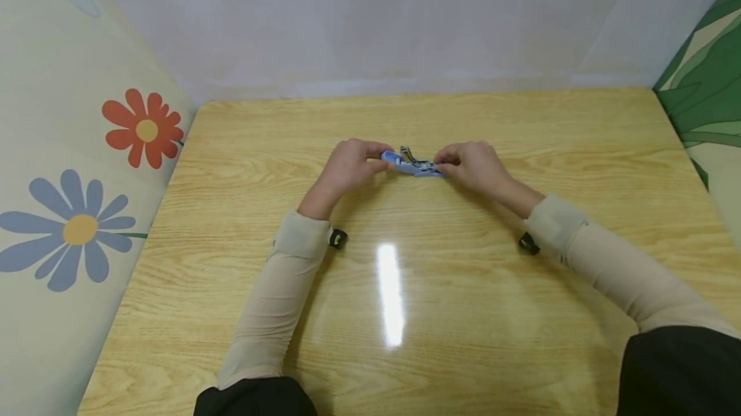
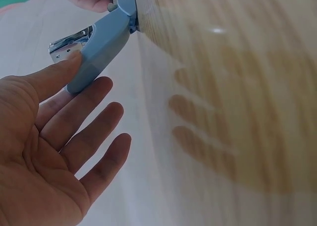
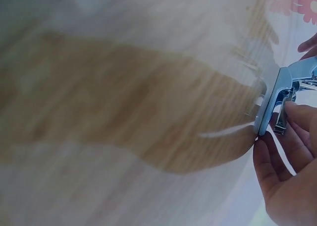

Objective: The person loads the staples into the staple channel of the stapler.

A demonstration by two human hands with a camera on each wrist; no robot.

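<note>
A light blue stapler (image 1: 415, 168) lies opened out over the table's far half, with a metal part (image 1: 407, 153) sticking up from its middle. My left hand (image 1: 350, 165) pinches one end between thumb and fingers. In the left wrist view, the thumb lies along the blue cover (image 2: 101, 47) near a silver metal piece (image 2: 64, 46), while the other fingers of the left hand (image 2: 54, 137) spread apart. My right hand (image 1: 477, 165) is at the opposite end. In the right wrist view, its thumb and finger pinch a narrow metal strip (image 3: 282, 119) beside the blue base (image 3: 270, 104).
The wood-grain table (image 1: 451, 313) reaches a white covered wall (image 1: 405, 24) at the back. A flower-painted panel (image 1: 52, 126) stands at the left and a leaf-painted one (image 1: 712, 88) at the right. Small black devices (image 1: 338, 238) sit at both wrists.
</note>
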